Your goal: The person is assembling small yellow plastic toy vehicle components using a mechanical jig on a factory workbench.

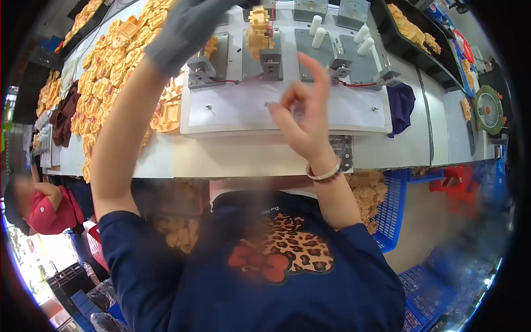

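Observation:
My left hand (191, 33), in a grey glove, reaches over the left side of a white board (238, 119) at the far part of the table. Its fingertips run to the picture's upper edge, so its grip is hidden. Close to it, a yellow moulded plastic part (258, 33) stands upright in a grey metal fixture (271, 63) with red wires. My bare right hand (307, 119) hovers above the board's front part. Its index finger points up and away from the thumb, other fingers bend, and nothing shows in it.
Many yellow parts (113, 72) are heaped left of the board. White pegs (318, 37) rise from grey plates. A purple cloth (401, 108) lies at the board's right, near a black tray (415, 44) and a green fan (489, 109). A co-worker in a red shirt (50, 213) is at far left.

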Available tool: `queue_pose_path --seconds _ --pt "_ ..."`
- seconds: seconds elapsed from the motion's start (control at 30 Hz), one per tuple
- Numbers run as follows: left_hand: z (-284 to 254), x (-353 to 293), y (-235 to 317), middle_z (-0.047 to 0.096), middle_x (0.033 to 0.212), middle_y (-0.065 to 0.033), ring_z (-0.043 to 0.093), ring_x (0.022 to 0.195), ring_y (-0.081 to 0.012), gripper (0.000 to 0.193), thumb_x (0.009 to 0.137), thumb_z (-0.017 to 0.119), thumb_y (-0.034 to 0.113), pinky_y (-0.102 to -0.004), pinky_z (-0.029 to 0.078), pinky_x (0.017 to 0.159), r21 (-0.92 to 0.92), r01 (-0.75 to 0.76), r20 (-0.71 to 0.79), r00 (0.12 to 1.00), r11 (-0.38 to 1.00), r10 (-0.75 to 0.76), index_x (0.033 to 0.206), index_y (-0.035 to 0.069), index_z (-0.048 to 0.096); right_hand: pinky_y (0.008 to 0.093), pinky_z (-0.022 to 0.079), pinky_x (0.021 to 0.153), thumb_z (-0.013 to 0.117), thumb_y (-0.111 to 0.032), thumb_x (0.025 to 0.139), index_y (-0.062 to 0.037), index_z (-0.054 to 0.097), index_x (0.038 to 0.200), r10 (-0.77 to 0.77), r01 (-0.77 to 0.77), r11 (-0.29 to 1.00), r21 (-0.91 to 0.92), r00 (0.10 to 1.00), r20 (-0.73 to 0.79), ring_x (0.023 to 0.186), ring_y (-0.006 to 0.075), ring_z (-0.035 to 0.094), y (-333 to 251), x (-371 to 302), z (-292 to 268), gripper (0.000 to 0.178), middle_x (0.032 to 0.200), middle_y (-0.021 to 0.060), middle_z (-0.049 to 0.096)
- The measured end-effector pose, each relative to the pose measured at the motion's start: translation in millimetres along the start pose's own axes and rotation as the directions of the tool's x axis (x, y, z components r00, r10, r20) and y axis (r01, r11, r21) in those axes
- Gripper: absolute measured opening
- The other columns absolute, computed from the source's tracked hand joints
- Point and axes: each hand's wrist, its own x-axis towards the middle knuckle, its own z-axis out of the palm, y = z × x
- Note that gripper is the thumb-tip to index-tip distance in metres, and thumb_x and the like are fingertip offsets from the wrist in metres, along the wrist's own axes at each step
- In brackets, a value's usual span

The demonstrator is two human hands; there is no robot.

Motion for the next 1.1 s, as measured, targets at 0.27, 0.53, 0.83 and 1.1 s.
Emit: queue_pose_path --seconds 0.27,0.53,0.83,1.1 --pt "-5 -151 -3 0.066 0.110 -0.0114 0.056 0.117 -0.0256 0.022 0.086 0.058 0.004 -0.0346 0.041 0.101 0.142 0.343 -0.624 0.760 0.929 -0.185 0.107 0.001 0.065 0.0205 0.037 0.060 0.056 0.003 0.079 0.0073 0.039 0.128 0.028 -0.018 0.998 0.066 0.986 -0.163 0.063 0.0083 0.045 -13 -61 -61 0.052 0.071 0.0018 0.050" --pt "63 -230 -17 0.033 0.149 -0.0116 0.011 0.144 -0.0377 0.084 0.075 0.064 0.047 -0.0580 -0.006 0.114 0.783 0.441 -0.193 0.843 0.439 -0.503 0.143 0.007 0.034 0.0233 0.035 0.060 0.053 0.002 0.081 0.0077 0.043 0.122 -0.176 0.183 0.983 0.009 0.961 -0.215 0.060 0.0088 0.042 -13 -56 -71 0.043 0.068 0.0016 0.049" --pt "63 -268 1 0.041 0.135 -0.0185 0.038 0.128 -0.0447 0.059 0.054 0.080 0.022 -0.0515 0.035 0.106 0.352 0.515 -0.246 0.856 0.781 -0.454 0.109 0.015 0.060 0.0254 0.042 0.067 0.059 0.002 0.080 0.0045 0.051 0.119 -0.235 0.121 0.927 -0.354 0.925 -0.298 0.077 0.0120 0.050 -16 -27 -83 0.040 0.090 0.0069 0.055" --pt "70 -277 -22 0.042 0.138 -0.0238 0.053 0.118 -0.0335 0.033 0.075 0.074 0.017 -0.0354 0.046 0.089 0.202 0.456 -0.300 0.871 0.867 -0.388 0.100 0.004 0.055 0.0276 0.047 0.084 0.067 -0.002 0.078 -0.0021 0.054 0.121 -0.030 -0.016 0.969 -0.248 0.983 -0.180 0.093 0.0131 0.054 -8 13 -82 0.045 0.103 0.0059 0.055"
